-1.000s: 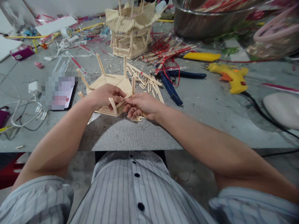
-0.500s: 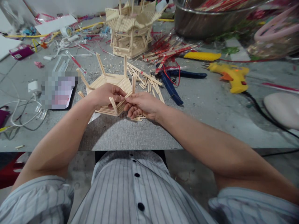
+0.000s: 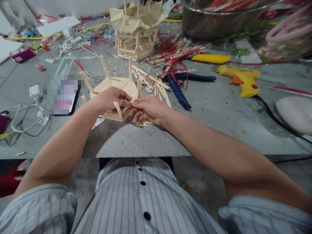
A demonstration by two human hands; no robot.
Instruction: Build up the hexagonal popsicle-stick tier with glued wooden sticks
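Note:
A six-sided base of pale wooden sticks (image 3: 102,85) lies in front of me, with several short posts standing at its corners. Over its near right side, my left hand (image 3: 113,99) pinches a short wooden stick (image 3: 133,99) between thumb and fingers. My right hand (image 3: 148,110) pinches the same stick from the right, its other fingers curled. The stick lies between two corner posts, at the base's edge; whether it touches both posts is hidden by my fingers. Loose cut sticks (image 3: 158,86) lie behind my right hand, and a few more show beneath it.
Blue-handled cutters (image 3: 179,92) and a yellow glue gun (image 3: 243,79) lie to the right, near a yellow-handled knife (image 3: 211,58). A stick pavilion (image 3: 137,32) stands behind, beside a metal basin (image 3: 207,22). A phone (image 3: 65,97) and white cables lie left.

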